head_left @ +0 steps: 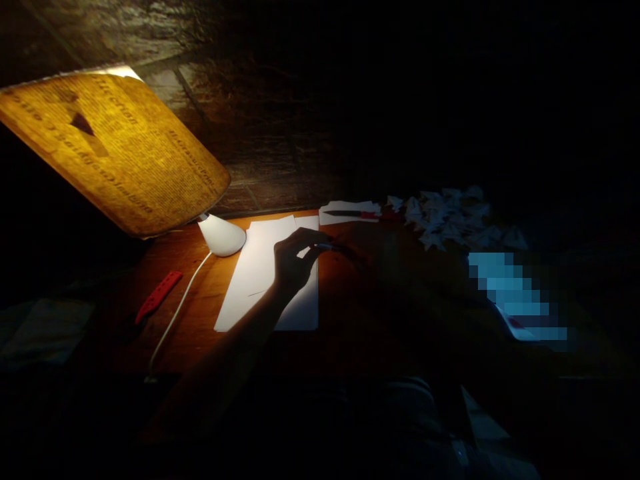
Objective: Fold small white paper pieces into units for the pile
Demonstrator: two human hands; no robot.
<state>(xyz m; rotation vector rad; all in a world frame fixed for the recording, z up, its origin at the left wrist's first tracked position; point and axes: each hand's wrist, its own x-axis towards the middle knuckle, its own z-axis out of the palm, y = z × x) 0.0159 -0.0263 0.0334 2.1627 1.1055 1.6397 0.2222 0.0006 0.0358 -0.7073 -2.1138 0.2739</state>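
The left hand is curled over the middle of a rectangular white paper sheet, its fingers closed around a small silvery object. The object sits at the fingertips, just above the sheet's right edge; its type cannot be determined. The right hand cannot be made out in the shadow, and its grip cannot be determined.

Beyond the sheet's far edge lies a white paper strip bearing a slim red-handled craft knife. Further right of the sheet is a heap of white folded paper pieces. Touching its far left corner stands a white conical lamp, its white cord running toward the near side. Left of the sheet lies a red perforated plastic strip. Well beyond, an amber printed sheet carries columns of text, too blurred to read.
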